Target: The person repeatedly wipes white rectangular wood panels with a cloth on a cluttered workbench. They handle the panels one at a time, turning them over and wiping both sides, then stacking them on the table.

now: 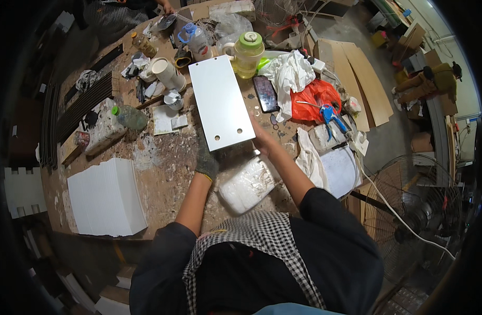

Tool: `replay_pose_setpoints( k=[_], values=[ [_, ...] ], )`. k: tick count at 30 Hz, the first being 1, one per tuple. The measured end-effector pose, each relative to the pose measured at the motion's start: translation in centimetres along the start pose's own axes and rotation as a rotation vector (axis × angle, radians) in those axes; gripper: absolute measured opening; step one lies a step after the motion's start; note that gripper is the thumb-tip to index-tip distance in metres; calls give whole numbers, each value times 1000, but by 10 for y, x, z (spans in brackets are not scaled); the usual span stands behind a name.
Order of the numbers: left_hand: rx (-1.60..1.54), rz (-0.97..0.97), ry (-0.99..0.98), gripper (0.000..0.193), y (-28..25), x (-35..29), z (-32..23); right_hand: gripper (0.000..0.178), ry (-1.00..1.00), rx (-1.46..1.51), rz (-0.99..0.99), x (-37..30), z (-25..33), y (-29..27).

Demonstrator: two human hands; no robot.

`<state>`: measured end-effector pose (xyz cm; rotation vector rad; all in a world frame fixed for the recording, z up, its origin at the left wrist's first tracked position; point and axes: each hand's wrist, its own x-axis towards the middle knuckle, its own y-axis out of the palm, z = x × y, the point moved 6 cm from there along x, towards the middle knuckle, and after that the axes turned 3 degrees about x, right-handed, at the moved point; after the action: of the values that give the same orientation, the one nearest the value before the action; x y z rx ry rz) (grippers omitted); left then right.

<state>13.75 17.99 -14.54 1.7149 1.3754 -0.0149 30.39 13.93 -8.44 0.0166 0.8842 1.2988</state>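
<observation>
Above the worktable I hold a white rectangular panel (220, 102) with two round holes near its near edge and small holes at its far edge. My left hand (206, 160), in a dark knitted glove, grips the panel's left side from below; most of its fingers are hidden under the board. My bare right hand (261, 137) is closed on the right edge near the lower corner, its fingers partly hidden. Between my forearms lies a white bundle wrapped in clear plastic (247, 185) on the table.
A stack of white sheets (107, 197) sits at the table's left. Beyond the panel stand a green-lidded jug (249, 55), a mug (167, 73) and a bottle (198, 42). To the right are a phone (265, 94), a red bag (314, 100), a blue-handled tool (333, 121) and a fan (409, 210).
</observation>
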Motion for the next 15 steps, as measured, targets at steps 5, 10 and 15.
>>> replay_pose_setpoints(
  k=[5,10,15],
  values=[
    [-80,-73,-1,52,-7,-1,2,86,-27,-34,-2,2,-6,-4],
    [18,-102,-3,51,-35,10,29,87,-53,22,-60,9,-14,-7],
    [-68,3,-121,54,7,-9,4,90,-23,33,-69,10,-10,-6]
  ],
)
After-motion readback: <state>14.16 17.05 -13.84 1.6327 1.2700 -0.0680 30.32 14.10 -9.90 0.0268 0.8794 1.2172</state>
